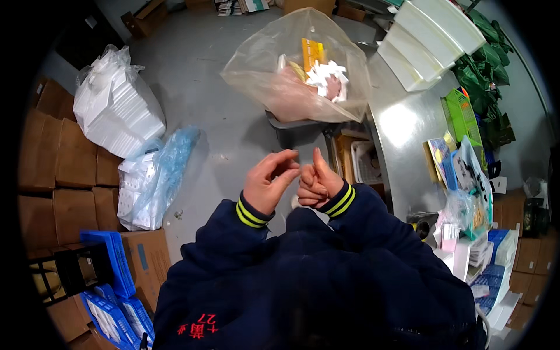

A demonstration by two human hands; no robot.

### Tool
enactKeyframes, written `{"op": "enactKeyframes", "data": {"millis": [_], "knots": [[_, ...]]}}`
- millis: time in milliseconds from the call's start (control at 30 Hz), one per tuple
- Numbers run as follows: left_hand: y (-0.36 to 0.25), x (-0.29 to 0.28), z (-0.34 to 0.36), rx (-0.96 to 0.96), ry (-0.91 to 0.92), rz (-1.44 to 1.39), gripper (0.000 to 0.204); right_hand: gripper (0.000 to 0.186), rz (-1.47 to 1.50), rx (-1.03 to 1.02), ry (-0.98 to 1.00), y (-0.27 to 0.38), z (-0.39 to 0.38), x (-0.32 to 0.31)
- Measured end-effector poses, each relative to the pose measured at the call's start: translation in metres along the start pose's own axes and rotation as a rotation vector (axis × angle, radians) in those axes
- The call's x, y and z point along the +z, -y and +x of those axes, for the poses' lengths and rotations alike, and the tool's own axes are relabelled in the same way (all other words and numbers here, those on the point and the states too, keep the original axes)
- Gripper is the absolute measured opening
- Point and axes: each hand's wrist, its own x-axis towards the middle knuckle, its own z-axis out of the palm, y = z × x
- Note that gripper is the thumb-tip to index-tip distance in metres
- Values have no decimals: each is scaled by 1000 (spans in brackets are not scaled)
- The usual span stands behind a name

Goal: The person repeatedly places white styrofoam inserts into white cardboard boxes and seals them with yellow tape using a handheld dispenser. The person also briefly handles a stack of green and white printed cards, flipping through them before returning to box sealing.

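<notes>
My left hand (271,178) and my right hand (319,182) are raised side by side in front of me. The left has curved fingers with tips close to the thumb; anything pinched there is too small to make out. The right has curled fingers and a raised thumb; whether something is inside is hidden. Beyond them, a large open translucent bag (251,73) rests in a dark grey bin (286,131), containing white scraps (324,76) and a yellow packet (312,52).
Cardboard boxes (73,157), a bagged white stack (116,105), blue-wrapped pieces (175,169) and blue crates (116,262) line my left. On my right, a steel table (394,151) holds white foam boxes (426,41), a green basket (458,114) and assorted packs (466,186). Grey floor (192,105) lies between.
</notes>
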Motion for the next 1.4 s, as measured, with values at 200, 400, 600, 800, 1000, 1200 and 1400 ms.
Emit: {"op": "enactKeyframes", "data": {"millis": [200,400,600,800,1000,1200,1400], "knots": [[-22,-97,123,216,-147,418,16,86,105,343,393,73,168,16],[-45,-214,223,48,-292,481,18,88,51,565,467,134,334,54],[-22,-344,334,-160,-290,394,24,76,-88,739,607,171,524,55],[-18,-453,493,137,80,659,20,67,-128,530,283,250,643,58],[5,-474,697,579,497,730,12,46,-247,83,248,375,690,28],[73,-501,868,446,596,875,6,37,-555,-63,-181,521,755,-13],[125,-557,1012,20,595,907,9,30,-525,-214,-67,660,805,-58]]}}
